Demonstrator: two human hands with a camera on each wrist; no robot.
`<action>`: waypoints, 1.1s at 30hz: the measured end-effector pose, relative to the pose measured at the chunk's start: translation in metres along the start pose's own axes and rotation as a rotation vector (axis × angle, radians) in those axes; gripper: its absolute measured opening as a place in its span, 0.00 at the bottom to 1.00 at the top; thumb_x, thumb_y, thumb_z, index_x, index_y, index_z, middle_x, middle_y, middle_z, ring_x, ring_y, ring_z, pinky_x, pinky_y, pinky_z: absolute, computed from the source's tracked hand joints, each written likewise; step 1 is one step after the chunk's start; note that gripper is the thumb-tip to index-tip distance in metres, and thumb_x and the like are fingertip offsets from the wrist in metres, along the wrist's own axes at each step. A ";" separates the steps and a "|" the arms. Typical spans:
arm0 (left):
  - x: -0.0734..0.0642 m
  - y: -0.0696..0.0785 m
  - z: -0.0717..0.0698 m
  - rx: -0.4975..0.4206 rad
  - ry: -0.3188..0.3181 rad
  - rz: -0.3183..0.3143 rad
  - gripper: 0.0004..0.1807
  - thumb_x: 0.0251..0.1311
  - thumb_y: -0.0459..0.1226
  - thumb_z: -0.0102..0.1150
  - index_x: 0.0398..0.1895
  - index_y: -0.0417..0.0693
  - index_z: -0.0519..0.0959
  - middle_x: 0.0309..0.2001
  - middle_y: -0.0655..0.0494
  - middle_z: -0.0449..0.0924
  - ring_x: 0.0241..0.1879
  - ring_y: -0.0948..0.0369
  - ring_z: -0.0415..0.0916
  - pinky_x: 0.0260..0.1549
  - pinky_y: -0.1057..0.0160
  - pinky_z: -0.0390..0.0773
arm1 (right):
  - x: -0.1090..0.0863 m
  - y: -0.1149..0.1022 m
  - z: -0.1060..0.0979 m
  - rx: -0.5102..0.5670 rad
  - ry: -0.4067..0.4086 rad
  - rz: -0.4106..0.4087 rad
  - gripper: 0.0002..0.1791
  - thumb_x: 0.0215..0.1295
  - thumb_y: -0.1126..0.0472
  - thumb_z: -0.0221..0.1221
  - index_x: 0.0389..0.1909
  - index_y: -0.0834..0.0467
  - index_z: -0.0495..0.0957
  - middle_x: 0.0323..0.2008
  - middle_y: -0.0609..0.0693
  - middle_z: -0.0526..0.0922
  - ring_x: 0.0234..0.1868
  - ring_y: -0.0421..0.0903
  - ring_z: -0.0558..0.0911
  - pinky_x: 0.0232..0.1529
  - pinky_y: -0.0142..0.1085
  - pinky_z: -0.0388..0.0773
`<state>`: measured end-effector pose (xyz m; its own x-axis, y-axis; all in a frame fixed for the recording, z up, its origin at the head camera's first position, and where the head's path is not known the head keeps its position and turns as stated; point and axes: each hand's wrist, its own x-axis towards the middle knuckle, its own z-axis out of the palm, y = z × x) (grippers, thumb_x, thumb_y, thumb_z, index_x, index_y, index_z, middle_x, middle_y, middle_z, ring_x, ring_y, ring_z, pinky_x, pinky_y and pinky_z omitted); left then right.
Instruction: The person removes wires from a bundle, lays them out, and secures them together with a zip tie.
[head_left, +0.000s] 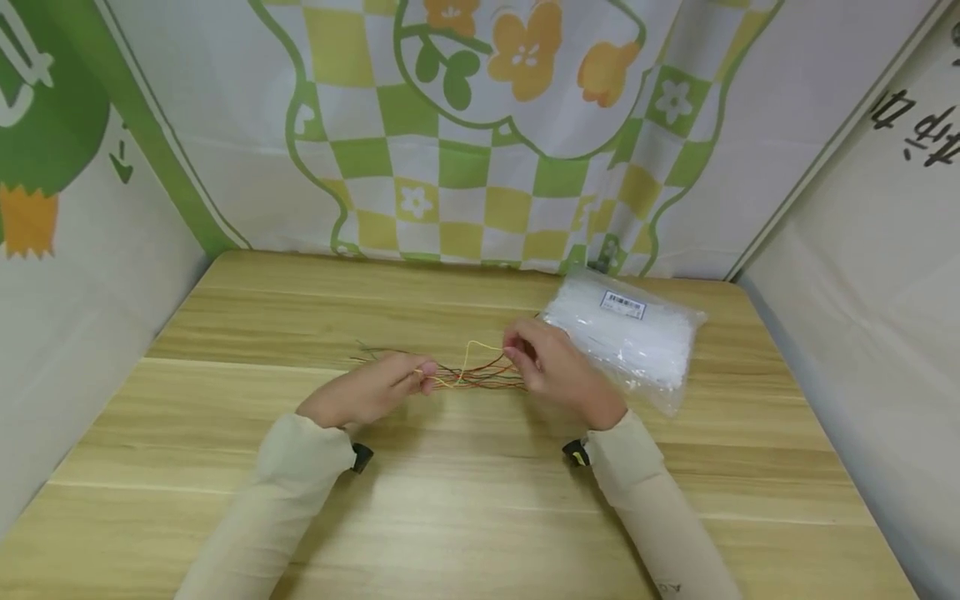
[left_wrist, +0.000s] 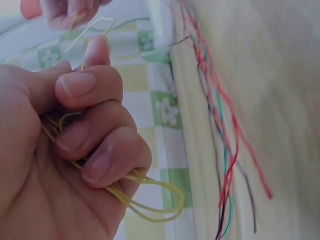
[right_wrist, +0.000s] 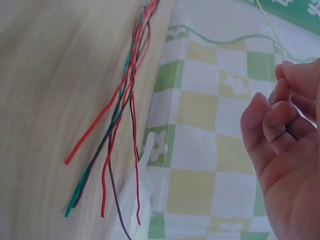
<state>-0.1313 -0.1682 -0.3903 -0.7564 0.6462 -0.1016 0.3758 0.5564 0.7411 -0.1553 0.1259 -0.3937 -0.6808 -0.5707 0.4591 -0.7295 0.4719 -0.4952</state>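
A thin yellow wire [head_left: 467,358] runs between the two hands above the table. In the left wrist view, the left hand [left_wrist: 95,125] has its fingers curled round a gathered length of this wire, and a loop sticks out below the little finger. The right hand [head_left: 558,371] pinches the wire's other part between thumb and forefinger; in the right wrist view the strand rises from those fingertips. Beneath and between the hands, a loose bundle of red, green and dark wires [right_wrist: 122,107] lies on the table, its ends splayed.
A clear plastic bag [head_left: 637,337] of white contents, with a barcode label [head_left: 623,305], lies behind the right hand. The wooden table [head_left: 465,517] meets a checked fabric backdrop [head_left: 465,200] at the back, with white fabric walls at both sides.
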 end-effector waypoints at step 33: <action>-0.032 -0.031 -0.049 0.180 0.257 0.044 0.23 0.85 0.40 0.44 0.25 0.51 0.76 0.21 0.63 0.65 0.21 0.70 0.57 0.28 0.67 0.66 | -0.015 0.041 -0.038 -0.248 -0.130 0.186 0.11 0.76 0.67 0.59 0.32 0.55 0.83 0.30 0.46 0.82 0.31 0.44 0.79 0.35 0.43 0.77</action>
<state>-0.1452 -0.2322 -0.3775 -0.8393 0.5311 0.1164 0.4825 0.6290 0.6096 -0.1774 0.1791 -0.3931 -0.8015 -0.5327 0.2716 -0.5979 0.7165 -0.3594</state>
